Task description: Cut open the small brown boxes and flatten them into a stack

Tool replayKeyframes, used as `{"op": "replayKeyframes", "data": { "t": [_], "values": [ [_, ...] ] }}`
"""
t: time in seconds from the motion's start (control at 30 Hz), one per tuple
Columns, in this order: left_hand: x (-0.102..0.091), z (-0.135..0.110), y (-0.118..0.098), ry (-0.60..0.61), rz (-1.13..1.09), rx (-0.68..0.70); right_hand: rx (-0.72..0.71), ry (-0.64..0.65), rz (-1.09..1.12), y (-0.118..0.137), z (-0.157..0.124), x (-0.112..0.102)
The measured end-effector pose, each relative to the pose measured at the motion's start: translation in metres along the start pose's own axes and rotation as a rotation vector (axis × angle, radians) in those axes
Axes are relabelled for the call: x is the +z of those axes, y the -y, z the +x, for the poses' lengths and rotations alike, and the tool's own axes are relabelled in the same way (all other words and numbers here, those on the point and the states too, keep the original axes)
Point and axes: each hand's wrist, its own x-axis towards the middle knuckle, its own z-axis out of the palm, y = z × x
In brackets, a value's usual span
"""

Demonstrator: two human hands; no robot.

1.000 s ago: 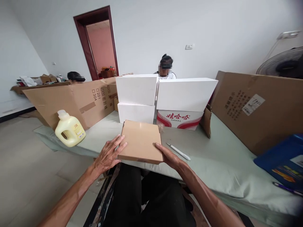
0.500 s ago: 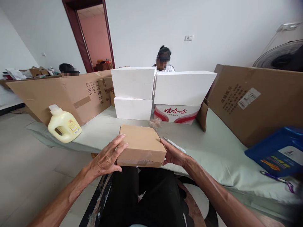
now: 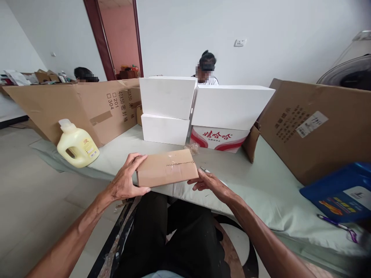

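Note:
A small brown cardboard box (image 3: pixel 166 170) is held tilted above the near edge of the table, its taped side with a ragged seam facing me. My left hand (image 3: pixel 127 175) grips its left end, thumb below and fingers above. At the lower right corner, my right hand (image 3: pixel 207 180) has its thumb and fingers around the edge. Just behind that hand lies a slim pale tool (image 3: pixel 204 170), mostly hidden by it. A crumpled clump of clear tape (image 3: pixel 191 148) sits on the table beyond the box.
White boxes (image 3: pixel 165 129) and a red-and-white carton (image 3: pixel 218 139) are stacked ahead. Large cardboard sheets (image 3: pixel 101 112) stand at both sides. A yellow jug (image 3: pixel 78 146) is left; a blue jug (image 3: pixel 339 193) and purple pen (image 3: pixel 333 220) are right. Two people sit beyond.
The box has tipped so its taped side now faces up toward me, and it has risen slightly. My right hand has shifted to its lower corner, and the pale tool is more covered.

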Motion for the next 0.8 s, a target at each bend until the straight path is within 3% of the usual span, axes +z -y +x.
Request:
{"op": "replayKeyframes", "data": {
  "t": [0.13, 0.2, 0.3, 0.4, 0.6, 0.8],
  "values": [
    [0.007, 0.004, 0.016, 0.048, -0.037, -0.076, -0.287, -0.391, -0.241, 0.007, -0.002, 0.010],
    [0.013, 0.004, 0.024, 0.071, -0.070, -0.097, -0.513, -0.488, -0.395, 0.012, -0.005, 0.020],
    [0.019, 0.002, 0.034, 0.079, -0.095, -0.103, -0.781, -0.472, -0.677, 0.023, -0.007, 0.038],
    [0.019, 0.002, 0.038, 0.105, -0.088, -0.105, -0.887, -0.398, -0.874, 0.032, 0.000, 0.054],
    [0.006, 0.014, 0.025, 0.212, 0.097, -0.082, -0.986, -0.347, -0.959, 0.037, 0.026, 0.075],
    [0.009, 0.034, -0.004, 0.244, 0.269, -0.019, -0.952, -0.374, -0.973, 0.034, 0.039, 0.080]
  ]
}}
